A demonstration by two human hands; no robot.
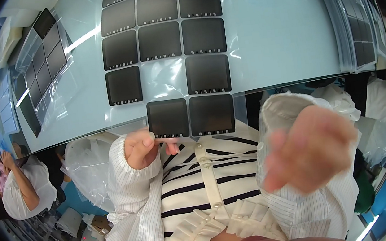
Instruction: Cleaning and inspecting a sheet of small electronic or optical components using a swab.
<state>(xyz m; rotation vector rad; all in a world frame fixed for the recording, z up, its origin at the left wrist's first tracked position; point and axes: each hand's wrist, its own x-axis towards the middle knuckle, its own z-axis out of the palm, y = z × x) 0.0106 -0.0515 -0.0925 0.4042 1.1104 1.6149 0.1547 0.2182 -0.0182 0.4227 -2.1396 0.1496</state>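
Note:
A clear plastic sheet (162,79) lies on the table with dark rectangular panels stuck on it in three columns, each with small pale marks along its near edge. The sheet's near end hangs past the table edge toward me. My left hand (141,148) pinches it there, thumb on top and fingers underneath, beside the nearest middle panel (168,118). Two places in the grid show only bare film: one in the middle column, one at the near left. Raised to the right, apart from the sheet, my right hand (308,150) is smeared by motion, its fingers unclear.
On the left of the glossy table (279,39) lies another sheet with dark panels (46,66). A thick stack of similar sheets (352,16) stands at the right edge. Clear plastic bags (89,170) hang below the table on both sides. Other people sit at far left and far right.

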